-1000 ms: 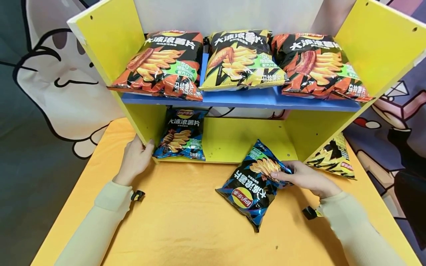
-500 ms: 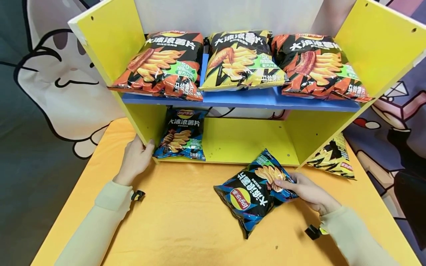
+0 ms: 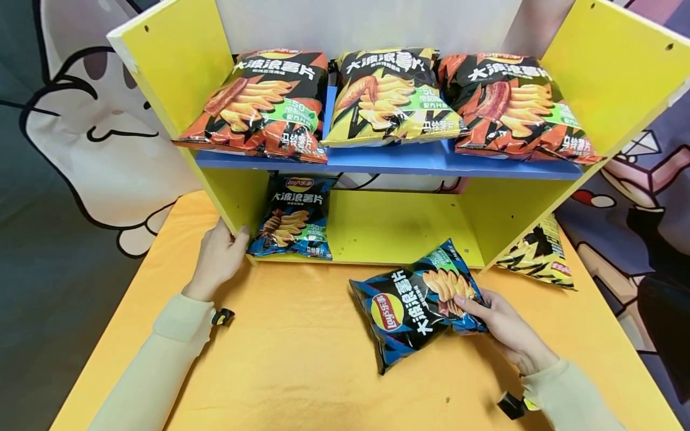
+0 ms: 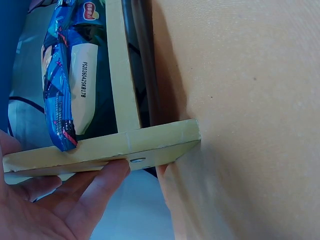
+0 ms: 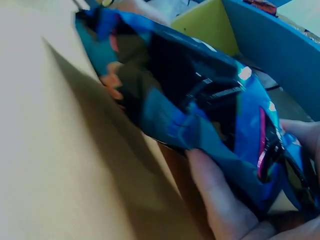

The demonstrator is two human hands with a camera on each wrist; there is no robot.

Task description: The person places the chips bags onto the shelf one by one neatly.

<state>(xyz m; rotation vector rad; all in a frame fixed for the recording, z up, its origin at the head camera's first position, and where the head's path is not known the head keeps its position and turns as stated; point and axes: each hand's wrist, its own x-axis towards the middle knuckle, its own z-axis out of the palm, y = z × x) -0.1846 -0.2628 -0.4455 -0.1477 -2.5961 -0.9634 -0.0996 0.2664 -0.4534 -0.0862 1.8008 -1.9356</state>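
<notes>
Right hand (image 3: 512, 330) clamped on glossy black-and-blue foil chip bag (image 3: 415, 304) over orange-yellow tabletop (image 3: 291, 347); left hand (image 3: 218, 260) grips left panel of yellow-and-blue box shelf (image 3: 399, 224).

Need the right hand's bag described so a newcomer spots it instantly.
Find the yellow shelf unit with the blue middle board. In front of it, over the orange tabletop, the right hand holds a black-and-blue chip bag. Its same-coloured neighbour sits on the lower shelf, logo at the top; this one alone is hand-held, its own logo toward the left.
</notes>
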